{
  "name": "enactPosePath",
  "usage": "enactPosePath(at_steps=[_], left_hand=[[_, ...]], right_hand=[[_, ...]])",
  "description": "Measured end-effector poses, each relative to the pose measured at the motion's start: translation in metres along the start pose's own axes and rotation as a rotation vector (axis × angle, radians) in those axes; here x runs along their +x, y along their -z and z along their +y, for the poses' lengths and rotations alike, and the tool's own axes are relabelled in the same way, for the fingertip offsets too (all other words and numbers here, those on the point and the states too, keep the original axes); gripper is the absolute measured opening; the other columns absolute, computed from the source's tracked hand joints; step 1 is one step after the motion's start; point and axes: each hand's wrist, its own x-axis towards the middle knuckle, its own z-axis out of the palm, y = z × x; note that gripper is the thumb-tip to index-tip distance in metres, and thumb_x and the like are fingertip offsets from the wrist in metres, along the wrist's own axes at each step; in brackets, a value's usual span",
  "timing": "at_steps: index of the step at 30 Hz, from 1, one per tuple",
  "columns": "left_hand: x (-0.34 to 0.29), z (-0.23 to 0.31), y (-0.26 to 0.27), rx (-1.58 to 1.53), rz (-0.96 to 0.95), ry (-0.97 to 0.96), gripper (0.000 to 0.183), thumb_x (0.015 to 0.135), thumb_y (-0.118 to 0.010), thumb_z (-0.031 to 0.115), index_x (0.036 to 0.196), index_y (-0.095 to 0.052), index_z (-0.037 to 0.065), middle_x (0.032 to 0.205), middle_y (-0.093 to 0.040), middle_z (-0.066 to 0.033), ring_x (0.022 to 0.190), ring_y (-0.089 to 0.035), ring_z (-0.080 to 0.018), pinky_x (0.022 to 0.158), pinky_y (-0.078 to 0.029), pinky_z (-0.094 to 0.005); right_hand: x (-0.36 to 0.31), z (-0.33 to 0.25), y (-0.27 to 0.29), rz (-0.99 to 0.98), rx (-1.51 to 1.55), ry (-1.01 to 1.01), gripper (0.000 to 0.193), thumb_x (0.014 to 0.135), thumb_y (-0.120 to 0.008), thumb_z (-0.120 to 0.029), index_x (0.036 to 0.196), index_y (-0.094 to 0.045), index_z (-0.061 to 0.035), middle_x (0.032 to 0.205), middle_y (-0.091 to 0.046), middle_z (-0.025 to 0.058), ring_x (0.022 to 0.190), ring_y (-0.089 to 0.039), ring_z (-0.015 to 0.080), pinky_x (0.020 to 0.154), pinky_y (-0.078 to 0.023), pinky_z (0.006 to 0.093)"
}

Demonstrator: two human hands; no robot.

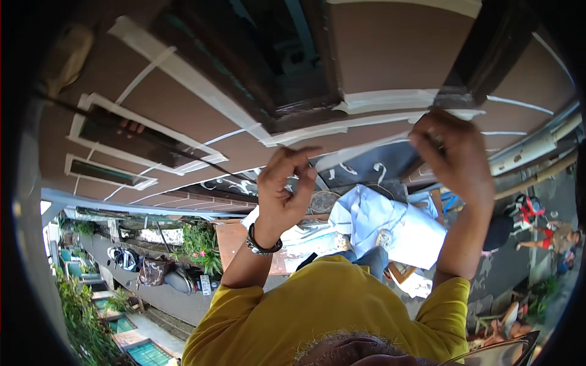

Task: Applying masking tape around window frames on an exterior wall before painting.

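A thin whitish strip of masking tape (pixel 364 152) is stretched between my two raised hands. My left hand (pixel 285 188), with a dark bracelet at its wrist, is closed in a pinch at the strip's left end. Higher up and to the right, my right hand (pixel 450 149) has its fingers curled round the other end; what lies inside them is partly hidden. Both hands are close to a brown wall (pixel 390 55). Pale tape bands (pixel 390 99) run along it just above the strip, below a dark-framed window (pixel 287 73).
More taped panes (pixel 131 137) line the wall at left. Below me are a brown board (pixel 244 241) and a crumpled pale sheet (pixel 390 219) near my feet. Parked motorcycles (pixel 162 271) and flowering plants (pixel 204 247) stand at lower left. Another person (pixel 557 239) is at far right.
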Motion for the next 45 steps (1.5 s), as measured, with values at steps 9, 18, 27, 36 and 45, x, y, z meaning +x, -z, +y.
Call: enactPosePath(at_steps=[9,18,27,36,45], left_hand=[[-0.110,-0.105,-0.086,-0.038,-0.367,0.433,0.013,0.079,-0.074,0.007,0.090,-0.068,0.004,0.070,-0.059,-0.0050,0.056,-0.055,-0.0118,0.051,-0.043,-0.0280],[-0.098,-0.198,-0.172,0.264,-0.305,0.431,0.010,0.082,-0.069,0.019,0.086,-0.069,0.010,0.078,-0.064,-0.0083,0.071,-0.064,-0.0287,0.063,-0.049,-0.0403],[-0.073,-0.233,-0.211,0.388,-0.235,0.431,0.012,0.084,-0.066,0.021,0.089,-0.069,0.012,0.080,-0.068,-0.0092,0.078,-0.066,-0.0299,0.067,-0.051,-0.0414],[-0.063,-0.246,-0.233,0.395,-0.364,0.547,0.021,0.084,-0.065,0.025,0.097,-0.070,0.009,0.088,-0.070,-0.0106,0.083,-0.067,-0.0303,0.072,-0.052,-0.0412],[-0.062,-0.245,-0.256,0.426,-0.400,0.615,0.032,0.083,-0.063,0.022,0.110,-0.068,0.007,0.098,-0.070,-0.0154,0.090,-0.067,-0.0337,0.079,-0.053,-0.0436]], right_hand=[[-0.163,0.083,-0.164,-0.201,0.075,-0.540,0.025,0.085,-0.066,-0.026,0.090,-0.066,-0.0016,0.084,-0.065,0.0215,0.079,-0.064,0.0414,0.069,-0.050,0.0477],[-0.142,0.172,-0.299,-0.018,0.047,-0.930,0.029,0.086,-0.063,-0.036,0.098,-0.067,-0.0093,0.095,-0.068,0.0174,0.089,-0.065,0.0401,0.076,-0.052,0.0501],[-0.143,0.202,-0.323,0.160,0.107,-1.166,0.025,0.086,-0.064,-0.035,0.091,-0.069,-0.0104,0.089,-0.070,0.0164,0.086,-0.067,0.0384,0.075,-0.052,0.0477],[-0.175,0.129,-0.361,0.282,0.487,-0.984,0.023,0.086,-0.063,-0.018,0.106,-0.069,-0.0082,0.073,-0.067,0.0128,0.065,-0.066,0.0221,0.063,-0.050,0.0338],[-0.149,0.184,-0.376,0.114,0.610,-1.076,0.048,0.088,-0.057,-0.017,0.135,-0.048,-0.0060,0.082,-0.069,0.0174,0.067,-0.067,0.0233,0.064,-0.051,0.0354]])
